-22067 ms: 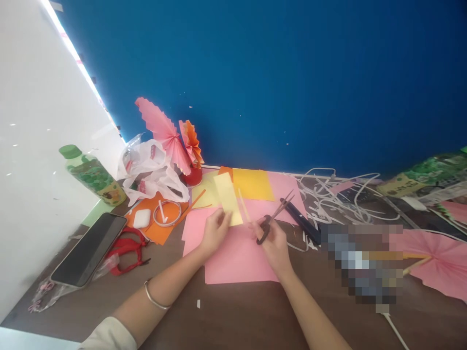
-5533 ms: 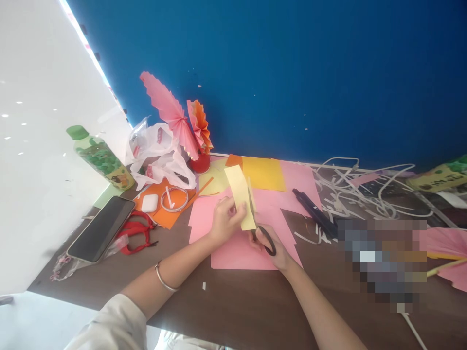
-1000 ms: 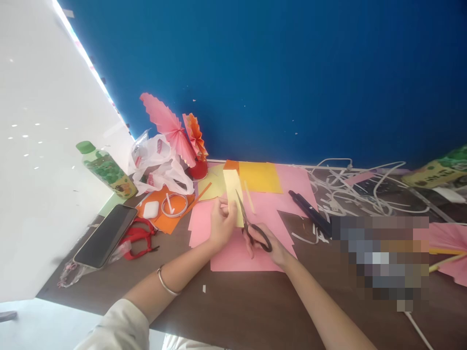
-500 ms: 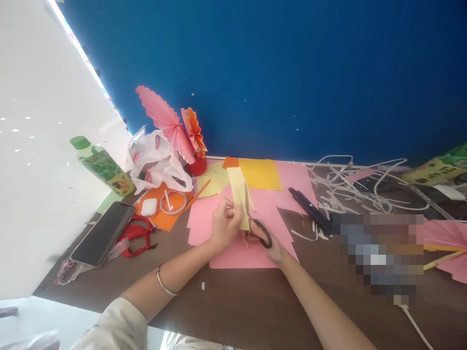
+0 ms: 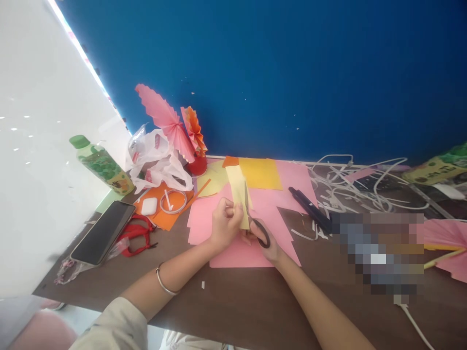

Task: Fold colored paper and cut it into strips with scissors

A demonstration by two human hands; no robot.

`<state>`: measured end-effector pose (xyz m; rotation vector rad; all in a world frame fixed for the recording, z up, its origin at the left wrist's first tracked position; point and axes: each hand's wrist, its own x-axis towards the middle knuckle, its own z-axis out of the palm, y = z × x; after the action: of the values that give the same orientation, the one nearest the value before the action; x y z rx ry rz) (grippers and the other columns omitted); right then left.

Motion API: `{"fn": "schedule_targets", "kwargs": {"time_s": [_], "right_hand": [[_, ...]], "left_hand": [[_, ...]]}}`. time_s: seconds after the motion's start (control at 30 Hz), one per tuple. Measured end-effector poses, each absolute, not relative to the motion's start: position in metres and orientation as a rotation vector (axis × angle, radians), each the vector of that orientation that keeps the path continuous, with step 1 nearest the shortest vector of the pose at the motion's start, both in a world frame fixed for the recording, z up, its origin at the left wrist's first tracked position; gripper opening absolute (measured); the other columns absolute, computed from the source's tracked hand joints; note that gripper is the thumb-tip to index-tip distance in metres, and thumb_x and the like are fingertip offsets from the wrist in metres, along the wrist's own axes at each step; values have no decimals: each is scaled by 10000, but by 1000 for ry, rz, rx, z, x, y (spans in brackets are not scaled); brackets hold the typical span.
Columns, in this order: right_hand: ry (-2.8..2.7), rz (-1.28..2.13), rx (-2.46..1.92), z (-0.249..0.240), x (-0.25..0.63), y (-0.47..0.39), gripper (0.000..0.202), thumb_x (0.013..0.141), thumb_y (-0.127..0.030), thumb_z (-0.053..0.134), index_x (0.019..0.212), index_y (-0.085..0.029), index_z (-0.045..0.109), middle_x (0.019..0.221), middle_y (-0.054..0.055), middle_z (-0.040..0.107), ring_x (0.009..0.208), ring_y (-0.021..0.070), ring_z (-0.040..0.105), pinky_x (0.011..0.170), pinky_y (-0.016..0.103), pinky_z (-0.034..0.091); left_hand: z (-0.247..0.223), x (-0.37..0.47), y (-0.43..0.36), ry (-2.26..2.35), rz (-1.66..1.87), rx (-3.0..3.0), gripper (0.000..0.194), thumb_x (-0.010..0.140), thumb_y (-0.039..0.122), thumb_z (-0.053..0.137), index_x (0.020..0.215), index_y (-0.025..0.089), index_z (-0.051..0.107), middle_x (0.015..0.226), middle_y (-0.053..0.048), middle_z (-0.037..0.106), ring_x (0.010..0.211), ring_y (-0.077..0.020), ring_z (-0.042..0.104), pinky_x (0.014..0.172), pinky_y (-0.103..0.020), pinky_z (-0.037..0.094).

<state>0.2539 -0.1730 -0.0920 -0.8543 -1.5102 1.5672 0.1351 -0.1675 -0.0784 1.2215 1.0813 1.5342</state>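
A pale yellow paper strip stands upright over the pink sheets, its lower part pinched in my left hand. My right hand grips a pair of scissors by the black handles, thumb and fingers in the loops. The scissors' blades lie along the right edge of the strip, and a narrow sliver of yellow leans away beside them. Some of my right fingers are hidden behind the paper.
Left of my hands are a phone, red straps, a white earphone case, a green-capped bottle and folded pink paper. To the right lie a black pen-like tool and tangled white cables.
Both hands, the strip and the scissors stay almost in place; the right hand shifts very slightly left. A blurred pinkish shape has entered at the lower left corner.
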Motion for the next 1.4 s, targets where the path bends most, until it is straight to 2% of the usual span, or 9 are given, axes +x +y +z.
{"fn": "schedule_targets", "kwargs": {"time_s": [0.43,0.7,1.0,1.4], "right_hand": [[-1487,1556,-896,-94,252,-173,507,789,-624,417,534,-186,433,469,-25,390,434,105,374,430,265,268],[-1489,1530,-947,-85,248,-176,526,745,-684,419,545,-198,414,440,-39,374,398,97,353,412,265,230],[-1459,1546,-952,-83,247,-176,508,737,-677,441,565,-202,387,446,-55,342,388,82,322,411,259,200],[-1424,1571,-976,-84,247,-176,525,712,-679,474,530,-206,337,437,-66,308,385,68,277,408,250,165]], "left_hand": [[-79,135,-166,1083,1576,1223,346,799,430,530,644,211,312,349,130,331,276,-37,253,335,-181,171],[-74,135,-168,1111,1550,1211,362,795,453,525,640,216,300,347,123,340,280,-51,319,336,-188,192],[-77,135,-167,1146,1538,1220,361,801,449,511,645,215,285,362,125,341,302,-48,324,356,-179,207],[-84,134,-165,1192,1538,1243,369,799,452,504,644,209,274,394,122,270,358,-43,210,387,-181,188]]}}
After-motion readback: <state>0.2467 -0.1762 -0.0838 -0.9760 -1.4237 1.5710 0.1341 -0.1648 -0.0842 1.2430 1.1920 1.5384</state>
